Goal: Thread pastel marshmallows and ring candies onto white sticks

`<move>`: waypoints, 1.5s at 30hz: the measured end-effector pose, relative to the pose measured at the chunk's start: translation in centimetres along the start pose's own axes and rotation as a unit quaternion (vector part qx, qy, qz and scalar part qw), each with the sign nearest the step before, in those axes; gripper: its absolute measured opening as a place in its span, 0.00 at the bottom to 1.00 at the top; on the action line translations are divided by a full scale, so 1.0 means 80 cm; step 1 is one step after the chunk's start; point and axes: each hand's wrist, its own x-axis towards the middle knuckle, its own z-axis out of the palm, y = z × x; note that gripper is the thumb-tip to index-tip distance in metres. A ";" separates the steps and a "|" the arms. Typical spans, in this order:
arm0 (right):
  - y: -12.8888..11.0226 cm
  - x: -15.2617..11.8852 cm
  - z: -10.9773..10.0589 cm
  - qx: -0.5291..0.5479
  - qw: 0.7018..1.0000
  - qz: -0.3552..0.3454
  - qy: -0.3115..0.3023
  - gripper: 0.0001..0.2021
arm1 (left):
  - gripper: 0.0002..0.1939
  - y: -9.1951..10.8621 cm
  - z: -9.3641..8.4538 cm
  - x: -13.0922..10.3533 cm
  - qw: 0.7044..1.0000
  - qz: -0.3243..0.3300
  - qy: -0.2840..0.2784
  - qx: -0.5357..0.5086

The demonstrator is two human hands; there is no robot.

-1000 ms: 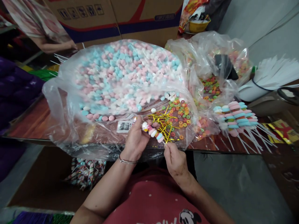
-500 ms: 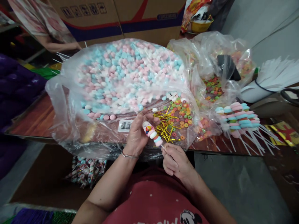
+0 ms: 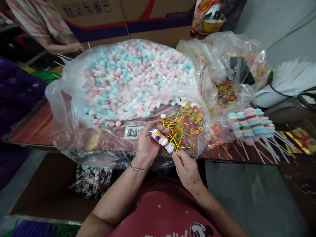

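Note:
A marshmallow skewer in pink, white and blue slants between my two hands, its upper end covered by a printed wrapper. My left hand, with a bracelet at the wrist, curls round that printed upper end. Lower down, my right hand pinches the white stick just below the bottom marshmallow. Gold twist ties lie in a loose heap just beyond the skewer. Coloured ring candies are scattered beside them on the plastic.
A large clear bag of marshmallows covers the middle of the table. Finished-looking skewers are piled at right, near white sticks. Below left, a cardboard box holds wrapped skewers. A co-worker's arm shows at upper left.
The skewer and my right hand have shifted slightly to the right. The printed upper end has turned, showing a different part of its print.

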 end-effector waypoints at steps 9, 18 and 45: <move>-0.001 0.000 0.005 0.069 0.997 0.038 0.010 0.13 | 0.14 -0.006 -0.005 -0.007 0.999 0.027 -0.043 0.016; -0.026 0.003 0.014 0.458 0.855 0.199 -0.138 0.11 | 0.15 -0.025 -0.006 -0.016 0.994 0.067 -0.084 0.034; 0.012 -0.001 0.011 -0.270 0.938 -0.187 0.111 0.15 | 0.13 -0.011 -0.015 -0.008 1.000 -0.005 0.010 0.004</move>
